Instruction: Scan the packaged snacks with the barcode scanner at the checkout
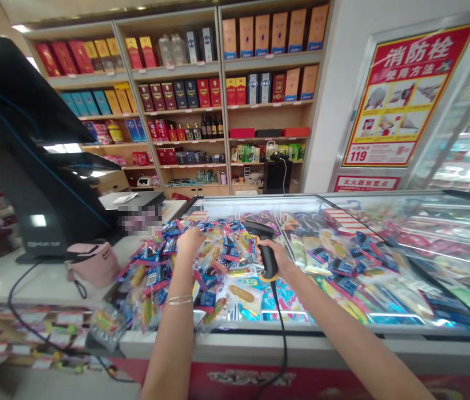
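My right hand is wrapped round the handle of a black and yellow barcode scanner, its head pointing left above the packets. A black cord hangs from the handle. My left hand is over a heap of small snack packets, its fingers curled down among them; what they hold is hidden. Many packets are blue and red; others are clear, with yellow-brown pieces inside. One clear packet lies below the scanner. The heap rests on the glass top of a chest freezer.
A black checkout terminal and a pink pouch stand on the white counter at left. More freezer sections extend right. Shelves of boxed goods line the back wall beside a red poster.
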### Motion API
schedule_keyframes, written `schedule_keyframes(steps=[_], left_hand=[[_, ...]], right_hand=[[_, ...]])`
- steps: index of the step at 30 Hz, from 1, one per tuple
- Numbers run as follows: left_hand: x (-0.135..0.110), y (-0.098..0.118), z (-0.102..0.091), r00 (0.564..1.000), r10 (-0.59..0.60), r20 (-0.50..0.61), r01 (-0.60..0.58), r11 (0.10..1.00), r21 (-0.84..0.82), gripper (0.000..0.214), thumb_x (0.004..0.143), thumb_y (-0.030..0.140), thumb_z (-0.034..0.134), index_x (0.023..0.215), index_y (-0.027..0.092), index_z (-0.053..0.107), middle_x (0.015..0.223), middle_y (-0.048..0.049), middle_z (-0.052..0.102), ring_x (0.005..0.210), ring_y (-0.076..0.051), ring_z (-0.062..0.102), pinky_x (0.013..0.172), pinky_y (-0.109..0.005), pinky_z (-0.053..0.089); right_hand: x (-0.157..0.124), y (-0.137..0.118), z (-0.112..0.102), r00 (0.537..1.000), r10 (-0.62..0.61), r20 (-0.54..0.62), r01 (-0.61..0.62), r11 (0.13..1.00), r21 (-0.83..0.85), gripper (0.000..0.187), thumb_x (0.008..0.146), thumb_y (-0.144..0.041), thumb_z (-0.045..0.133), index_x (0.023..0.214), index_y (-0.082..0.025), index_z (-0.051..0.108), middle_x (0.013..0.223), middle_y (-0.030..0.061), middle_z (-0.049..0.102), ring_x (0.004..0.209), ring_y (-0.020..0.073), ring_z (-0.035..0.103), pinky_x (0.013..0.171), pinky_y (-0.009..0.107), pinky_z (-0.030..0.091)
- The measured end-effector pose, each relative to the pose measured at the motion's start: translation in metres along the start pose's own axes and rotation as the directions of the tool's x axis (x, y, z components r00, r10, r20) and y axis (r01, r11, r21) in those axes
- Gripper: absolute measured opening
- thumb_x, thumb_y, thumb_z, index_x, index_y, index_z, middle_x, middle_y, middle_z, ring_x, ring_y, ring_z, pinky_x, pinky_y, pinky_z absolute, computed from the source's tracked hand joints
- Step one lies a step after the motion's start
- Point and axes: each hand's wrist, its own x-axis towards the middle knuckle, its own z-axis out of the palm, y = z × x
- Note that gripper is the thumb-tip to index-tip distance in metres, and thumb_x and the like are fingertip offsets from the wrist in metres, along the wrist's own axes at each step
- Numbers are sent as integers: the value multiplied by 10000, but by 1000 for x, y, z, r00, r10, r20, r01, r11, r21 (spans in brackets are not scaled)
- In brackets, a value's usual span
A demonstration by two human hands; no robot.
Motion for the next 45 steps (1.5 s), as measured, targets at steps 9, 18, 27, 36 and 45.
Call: schedule_keyframes(steps=[9,18,27,36,45], left_hand=[[6,-17,26,999,12,45,-14,999,52,260,767,328,595,1000,230,660,1083,-105,696,989,-258,664,793,-333,507],[11,-15,49,988,133,75,-140,986,93,246,712,272,695,943,188,680,1145,-142,667,1246,-291,505,942,-322,444],[11,-18,41,993,117,25,-115,992,-59,196,717,310,654,859,196,585,959,-71,699,898,-215,655,730,-265,475],[16,-33,39,978,181,-107,-197,613,-765,527,621,212,621,1137,173,520,695,33,652,655,-147,626,630,-256,498],[13,-17,26,872,-56,-487,-371,574,-730,506,776,326,519,1241,144,601,804,-21,639,706,-132,567,731,-287,486]], right_hand=[[-3,33,4,998,10,68,-7,999,-41,223,637,-381,655,621,-172,577,476,-18,537,387,91,455,382,217,385],[-5,26,5,995,13,102,-9,999,-41,246,636,-400,660,600,-179,559,457,-21,523,391,95,453,387,219,385],[-8,26,8,997,4,79,-1,999,-38,260,620,-400,660,573,-161,567,477,-18,528,391,83,468,387,210,393],[-17,27,18,992,-59,115,69,995,-77,239,625,-373,685,620,-153,592,499,-17,552,369,96,484,353,220,415],[-21,27,19,986,-83,146,102,986,-129,250,635,-372,711,661,-153,592,514,-13,562,386,110,514,360,227,438]])
